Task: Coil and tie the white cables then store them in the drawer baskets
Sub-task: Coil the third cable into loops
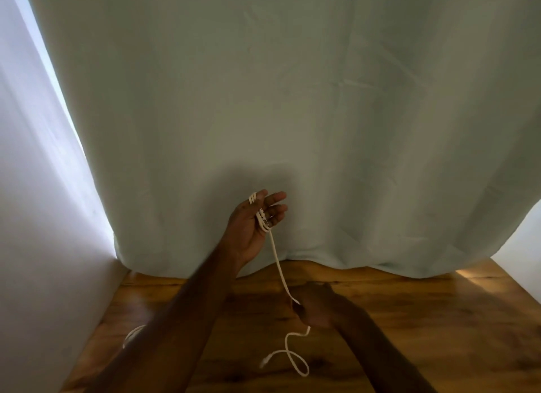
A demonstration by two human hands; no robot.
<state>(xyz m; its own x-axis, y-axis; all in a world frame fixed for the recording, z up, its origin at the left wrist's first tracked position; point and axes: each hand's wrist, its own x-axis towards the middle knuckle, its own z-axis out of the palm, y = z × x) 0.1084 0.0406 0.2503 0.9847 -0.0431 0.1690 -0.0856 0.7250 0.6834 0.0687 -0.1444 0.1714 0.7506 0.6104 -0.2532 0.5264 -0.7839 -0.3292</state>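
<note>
left hand [254, 221]: raised, palm up, fingers loosely spread; several turns of white cable [277, 259] wound round thumb and fingers, held there.
white cable: from the coil on the left hand it drops down to the right hand, passes through it, then trails below in a small loop with its plug end lying on the wooden table [409, 334].
right hand [314, 308]: lower, nearer the body, blurred; fingers curled round the cable.
second white cable [133, 334]: partly hidden under the left forearm, on the table.
pale green curtain [292, 100]: hanging beyond both hands.
</note>
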